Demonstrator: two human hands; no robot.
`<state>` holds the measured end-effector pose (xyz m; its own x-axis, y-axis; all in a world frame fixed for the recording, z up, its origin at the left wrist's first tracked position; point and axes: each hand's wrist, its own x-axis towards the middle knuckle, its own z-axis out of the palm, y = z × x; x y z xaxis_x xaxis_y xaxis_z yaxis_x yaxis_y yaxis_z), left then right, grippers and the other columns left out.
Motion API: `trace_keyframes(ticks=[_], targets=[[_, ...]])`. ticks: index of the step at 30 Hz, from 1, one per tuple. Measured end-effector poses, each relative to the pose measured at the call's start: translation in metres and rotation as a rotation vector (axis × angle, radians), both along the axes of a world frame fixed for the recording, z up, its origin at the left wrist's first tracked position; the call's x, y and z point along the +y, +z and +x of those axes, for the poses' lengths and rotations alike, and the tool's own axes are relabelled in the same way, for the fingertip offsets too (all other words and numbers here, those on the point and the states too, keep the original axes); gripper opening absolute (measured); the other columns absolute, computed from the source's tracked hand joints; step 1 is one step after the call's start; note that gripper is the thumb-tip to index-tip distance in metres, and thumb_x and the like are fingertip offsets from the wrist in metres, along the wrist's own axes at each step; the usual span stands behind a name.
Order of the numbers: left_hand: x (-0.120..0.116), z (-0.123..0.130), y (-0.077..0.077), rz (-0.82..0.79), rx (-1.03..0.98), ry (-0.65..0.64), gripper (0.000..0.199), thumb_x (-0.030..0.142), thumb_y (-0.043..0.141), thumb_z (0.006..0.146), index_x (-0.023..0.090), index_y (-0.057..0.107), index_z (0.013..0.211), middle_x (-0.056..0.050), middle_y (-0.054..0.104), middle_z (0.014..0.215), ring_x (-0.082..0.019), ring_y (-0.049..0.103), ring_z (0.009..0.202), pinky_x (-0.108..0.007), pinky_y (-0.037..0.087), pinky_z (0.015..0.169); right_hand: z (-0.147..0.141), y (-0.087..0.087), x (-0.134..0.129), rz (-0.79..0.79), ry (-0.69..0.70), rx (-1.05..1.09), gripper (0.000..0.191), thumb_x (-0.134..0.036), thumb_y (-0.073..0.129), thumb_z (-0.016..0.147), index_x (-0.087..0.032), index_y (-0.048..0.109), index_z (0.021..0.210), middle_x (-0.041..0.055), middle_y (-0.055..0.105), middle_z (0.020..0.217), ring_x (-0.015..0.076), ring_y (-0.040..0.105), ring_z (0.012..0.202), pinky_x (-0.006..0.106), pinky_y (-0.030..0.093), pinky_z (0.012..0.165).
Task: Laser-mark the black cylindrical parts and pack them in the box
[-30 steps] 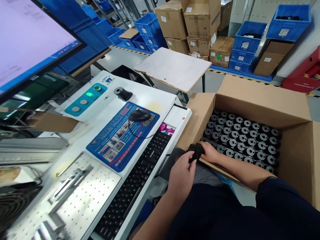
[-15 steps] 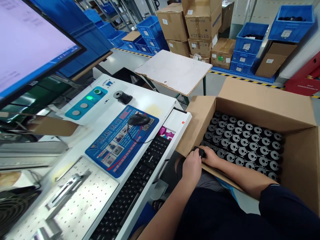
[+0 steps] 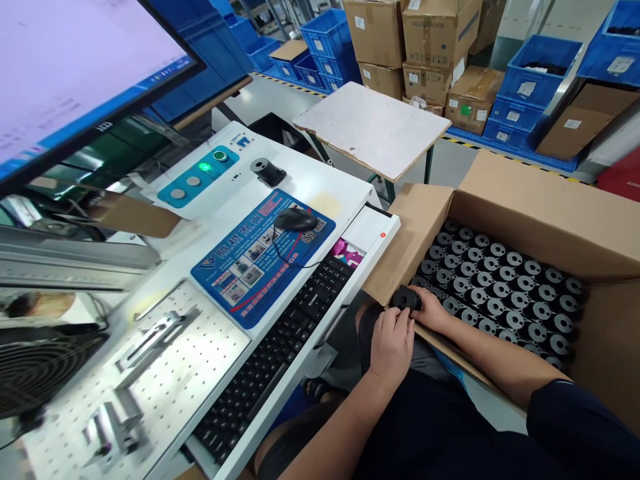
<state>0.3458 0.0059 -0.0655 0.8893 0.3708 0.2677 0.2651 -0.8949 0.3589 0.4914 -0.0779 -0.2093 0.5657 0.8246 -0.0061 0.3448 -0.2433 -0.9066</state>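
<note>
A black cylindrical part (image 3: pixel 405 300) with a round hole in its end is held over the near left edge of an open cardboard box (image 3: pixel 533 217). My left hand (image 3: pixel 394 339) has its fingers pressed on the part's near side. On its right side, my right hand (image 3: pixel 429 309) grips the same part. Rows of similar black parts with grey ends (image 3: pixel 495 307) stand inside the box. Another such part (image 3: pixel 267 172) sits on the white workbench (image 3: pixel 320 180), behind the mouse pad.
A mouse (image 3: pixel 296 219) lies on a blue mouse pad (image 3: pixel 230 267). A keyboard (image 3: pixel 280 347) fills the pulled-out drawer. At left are a monitor (image 3: pixel 90 67) and perforated metal plate (image 3: pixel 185 360) with fixtures. Beyond stand a small table (image 3: pixel 375 127), cartons and blue crates.
The view has shifted, so the bench and box sit differently in frame. The part between my hands has turned, and its holed end now faces up toward the camera.
</note>
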Motion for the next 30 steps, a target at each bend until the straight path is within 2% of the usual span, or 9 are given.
trace_keyframes(ticks=[3, 8, 11, 15, 19, 21, 23, 27, 30], targets=[[0.008, 0.005, -0.003, 0.015, 0.056, 0.031, 0.017, 0.018, 0.057, 0.100, 0.012, 0.062, 0.115, -0.010, 0.062, 0.092, -0.028, 0.062, 0.089, -0.043, 0.055, 0.080, 0.001, 0.000, 0.000, -0.010, 0.009, -0.006, 0.070, -0.010, 0.073, 0.068, -0.019, 0.059, 0.136, 0.0136, 0.069, 0.131, 0.0304, 0.065, 0.120, 0.050, 0.051, 0.107], [0.018, 0.017, 0.005, -0.051, 0.350, 0.082, 0.038, 0.024, 0.064, 0.098, 0.013, 0.054, 0.133, -0.011, 0.066, 0.101, -0.029, 0.065, 0.094, -0.042, 0.054, 0.081, 0.002, 0.003, -0.001, -0.024, 0.022, -0.006, 0.069, -0.013, 0.074, 0.069, -0.019, 0.060, 0.136, 0.0137, 0.069, 0.131, 0.0310, 0.065, 0.120, 0.050, 0.051, 0.106], [0.021, 0.026, 0.015, -0.095, 0.486, 0.081, 0.025, 0.024, 0.065, 0.097, 0.016, 0.059, 0.120, -0.009, 0.067, 0.097, -0.029, 0.066, 0.094, -0.039, 0.052, 0.079, 0.002, 0.006, -0.001, -0.017, 0.027, -0.012, 0.067, -0.013, 0.073, 0.070, -0.019, 0.060, 0.135, 0.0136, 0.069, 0.131, 0.0313, 0.065, 0.120, 0.051, 0.051, 0.106], [0.024, 0.037, 0.021, -0.123, 0.514, 0.064, 0.015, 0.023, 0.068, 0.094, 0.017, 0.063, 0.107, -0.008, 0.068, 0.091, -0.029, 0.068, 0.085, -0.036, 0.050, 0.069, 0.003, 0.007, -0.002, -0.003, 0.041, -0.031, 0.068, -0.015, 0.074, 0.071, -0.021, 0.059, 0.136, 0.0132, 0.069, 0.130, 0.0313, 0.066, 0.118, 0.051, 0.051, 0.106], [0.025, 0.040, 0.028, -0.166, 0.481, 0.035, 0.005, 0.022, 0.068, 0.095, 0.019, 0.065, 0.097, -0.007, 0.070, 0.089, -0.026, 0.068, 0.084, -0.034, 0.049, 0.069, 0.005, 0.007, -0.001, 0.004, 0.037, -0.059, 0.064, -0.017, 0.075, 0.072, -0.021, 0.061, 0.134, 0.0127, 0.070, 0.128, 0.0314, 0.067, 0.117, 0.050, 0.052, 0.104], [0.026, 0.028, 0.038, -0.187, 0.437, 0.034, 0.004, 0.023, 0.066, 0.097, 0.019, 0.066, 0.099, -0.006, 0.070, 0.091, -0.024, 0.068, 0.087, -0.033, 0.049, 0.072, 0.006, 0.007, 0.000, -0.008, 0.050, -0.065, 0.056, -0.018, 0.076, 0.073, -0.021, 0.065, 0.128, 0.0112, 0.072, 0.122, 0.0304, 0.068, 0.112, 0.049, 0.054, 0.100], [0.029, 0.006, 0.052, -0.239, 0.296, 0.048, 0.007, 0.025, 0.063, 0.099, 0.020, 0.067, 0.103, -0.004, 0.068, 0.087, -0.021, 0.066, 0.085, -0.031, 0.049, 0.073, 0.007, 0.008, 0.001, -0.040, 0.053, -0.065, 0.053, -0.018, 0.078, 0.073, -0.022, 0.066, 0.125, 0.0105, 0.073, 0.119, 0.0301, 0.069, 0.110, 0.048, 0.055, 0.099], [0.042, -0.048, 0.080, -0.342, -0.120, 0.163, 0.015, 0.036, 0.063, 0.100, 0.023, 0.069, 0.102, 0.003, 0.056, 0.068, -0.015, 0.057, 0.062, -0.028, 0.045, 0.064, 0.007, 0.011, 0.001, -0.136, 0.026, -0.056, 0.070, -0.021, 0.085, 0.068, -0.020, 0.062, 0.134, 0.0133, 0.070, 0.126, 0.0318, 0.066, 0.117, 0.051, 0.052, 0.104], [0.045, -0.062, 0.087, -0.310, -0.165, 0.225, 0.017, 0.040, 0.064, 0.100, 0.023, 0.068, 0.101, 0.004, 0.053, 0.064, -0.014, 0.053, 0.058, -0.028, 0.043, 0.060, 0.007, 0.011, 0.000, -0.160, 0.016, -0.062, 0.073, -0.021, 0.086, 0.067, -0.018, 0.062, 0.135, 0.0146, 0.070, 0.127, 0.0327, 0.066, 0.119, 0.052, 0.051, 0.106]])
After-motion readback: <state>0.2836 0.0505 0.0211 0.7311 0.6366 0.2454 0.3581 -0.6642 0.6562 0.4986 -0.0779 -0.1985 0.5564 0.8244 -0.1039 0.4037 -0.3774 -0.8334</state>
